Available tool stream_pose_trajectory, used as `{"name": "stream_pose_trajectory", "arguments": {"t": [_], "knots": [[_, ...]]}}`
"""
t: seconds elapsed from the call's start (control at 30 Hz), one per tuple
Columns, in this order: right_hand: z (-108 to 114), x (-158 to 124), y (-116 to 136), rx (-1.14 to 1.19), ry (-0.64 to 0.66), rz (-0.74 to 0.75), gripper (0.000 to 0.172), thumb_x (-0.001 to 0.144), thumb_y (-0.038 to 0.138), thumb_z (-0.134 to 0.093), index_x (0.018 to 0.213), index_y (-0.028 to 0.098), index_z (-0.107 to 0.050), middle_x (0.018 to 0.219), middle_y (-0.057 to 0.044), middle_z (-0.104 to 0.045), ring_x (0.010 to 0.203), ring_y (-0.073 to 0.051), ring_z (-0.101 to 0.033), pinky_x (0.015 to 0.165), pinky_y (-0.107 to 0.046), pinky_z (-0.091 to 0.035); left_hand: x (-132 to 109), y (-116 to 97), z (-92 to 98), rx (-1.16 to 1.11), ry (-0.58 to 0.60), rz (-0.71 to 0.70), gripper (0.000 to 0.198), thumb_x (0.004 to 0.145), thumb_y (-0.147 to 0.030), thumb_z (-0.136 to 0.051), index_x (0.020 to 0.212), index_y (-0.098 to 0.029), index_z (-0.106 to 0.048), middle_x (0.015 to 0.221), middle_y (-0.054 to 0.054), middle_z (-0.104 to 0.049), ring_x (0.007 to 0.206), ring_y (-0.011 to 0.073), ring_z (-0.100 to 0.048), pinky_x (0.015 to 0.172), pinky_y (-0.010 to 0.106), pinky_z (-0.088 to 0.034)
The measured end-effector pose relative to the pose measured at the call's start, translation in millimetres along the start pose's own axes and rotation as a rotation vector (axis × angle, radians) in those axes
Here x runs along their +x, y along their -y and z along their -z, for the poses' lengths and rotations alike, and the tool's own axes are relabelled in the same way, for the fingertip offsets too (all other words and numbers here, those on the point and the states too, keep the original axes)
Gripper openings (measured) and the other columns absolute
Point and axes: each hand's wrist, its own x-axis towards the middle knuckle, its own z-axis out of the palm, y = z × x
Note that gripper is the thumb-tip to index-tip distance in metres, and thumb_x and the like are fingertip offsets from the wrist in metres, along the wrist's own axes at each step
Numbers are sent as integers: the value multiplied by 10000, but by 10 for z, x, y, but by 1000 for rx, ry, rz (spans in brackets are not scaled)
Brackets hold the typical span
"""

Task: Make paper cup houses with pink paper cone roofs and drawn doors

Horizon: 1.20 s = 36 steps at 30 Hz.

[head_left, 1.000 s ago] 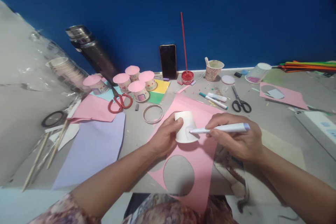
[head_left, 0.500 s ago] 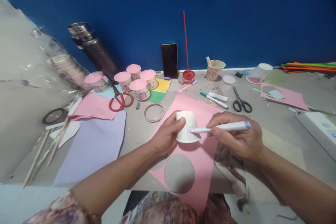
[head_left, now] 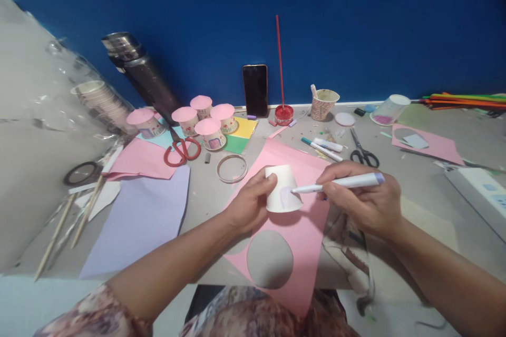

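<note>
The drawn marks on the small pink-topped cups (head_left: 207, 126) are too small to be read surely. A dark phone (head_left: 255, 89) stands against the blue wall (head_left: 197, 10); to its right is a red pot (head_left: 283, 117) with a thin red stick (head_left: 280, 63). Black scissors (head_left: 359, 148) lie just beyond the right hand (head_left: 366, 202). This hand pinches a white marker (head_left: 350, 181), whose tip is at the white cup (head_left: 279, 197), beside a pale purple shape. The left hand (head_left: 253, 200) grips this cup from its left side, mouth downward, above the pink sheet (head_left: 308, 247).

No text readable anywhere (at this size).
</note>
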Motion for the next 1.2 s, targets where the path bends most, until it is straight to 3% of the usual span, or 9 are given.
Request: {"name": "stream_pose_trajectory", "arguments": {"t": [0.47,0.6,0.77,0.9,1.03,1.2], "knots": [[-8,18,6,11,9,34,148,913,110,-657,868,228,-735,700,-2,-758,563,-147,-683,520,-246,-506,-4,16,15,-1,16,6,511,718,-456,-936,1045,-136,-710,873,54,-690,767,179,-633,699,282,-521],[-17,7,-7,13,68,26,156,917,113,-657,873,236,-741,696,-1,-755,558,-152,-680,486,-251,-476,-2,29,32,20,22,-7,480,759,-459,-904,1062,-143,-706,901,65,-703,781,194,-651,706,293,-516],[-11,-4,-18,14,14,27,154,910,107,-668,882,237,-745,714,-10,-760,568,-161,-682,504,-265,-488,0,31,27,12,24,-7,487,751,-464,-909,1061,-146,-710,877,49,-681,758,180,-634,701,289,-516],[4,-6,-2,33,65,22,163,911,105,-661,875,239,-748,699,-2,-754,542,-149,-660,482,-256,-475,-1,17,20,4,23,16,491,726,-474,-926,1025,-147,-715,849,46,-670,749,180,-625,721,302,-535],[5,3,9,6,-11,19,164,900,95,-665,867,234,-746,707,-9,-757,561,-158,-679,501,-263,-490,1,7,23,-42,16,21,490,713,-462,-937,1023,-148,-723,871,54,-684,761,180,-630,721,297,-538],[11,12,7,0,24,13,155,909,120,-668,834,227,-750,695,-15,-753,563,-165,-681,506,-268,-498,1,1,20,-51,10,39,486,736,-456,-924,1047,-139,-726,888,67,-700,791,205,-651,755,331,-551]]}}
